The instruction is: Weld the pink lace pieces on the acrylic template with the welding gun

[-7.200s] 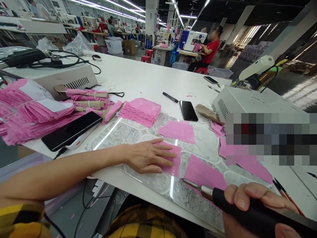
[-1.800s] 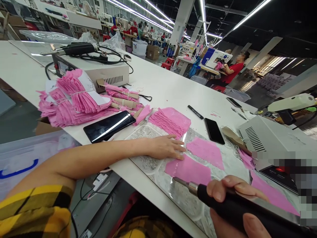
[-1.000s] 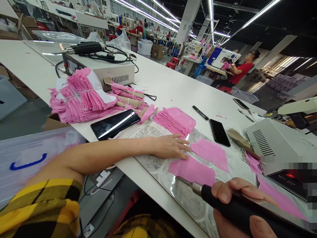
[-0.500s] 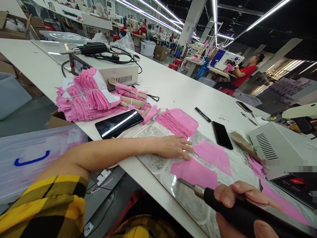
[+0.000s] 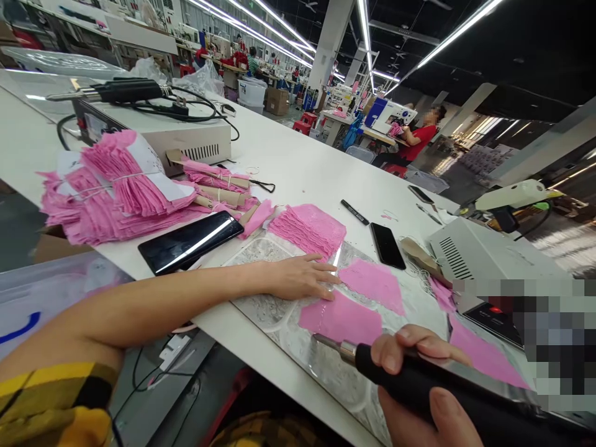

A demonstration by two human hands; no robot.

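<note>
My left hand (image 5: 298, 277) lies palm down with fingers spread, between the stack of pink fabric pieces (image 5: 310, 228) and two single pink pieces. Its fingertips touch or nearly touch the near pink fabric piece (image 5: 342, 318); the far pink fabric piece (image 5: 372, 282) lies just beyond. Beneath them is a clear template board (image 5: 265, 304) with rounded outlines. My right hand (image 5: 414, 372) grips a black-handled tool with a metal tip (image 5: 395, 369), shaped like a soldering iron. The tip points left, beside the lower edge of the near piece; contact cannot be made out.
Tied pink fabric bundles (image 5: 125, 192) and a large black phone (image 5: 190, 242) are at left, before a grey control box (image 5: 195, 139) bearing a similar tool. A smaller phone (image 5: 388, 246), a marker (image 5: 354, 212) and another box (image 5: 470, 248) are at right. A person in red (image 5: 416, 146) sits farther off.
The view has shifted, so the table things appear farther left. My left hand stays flat among the pink pieces, and my right hand still holds the tool near the near piece.
</note>
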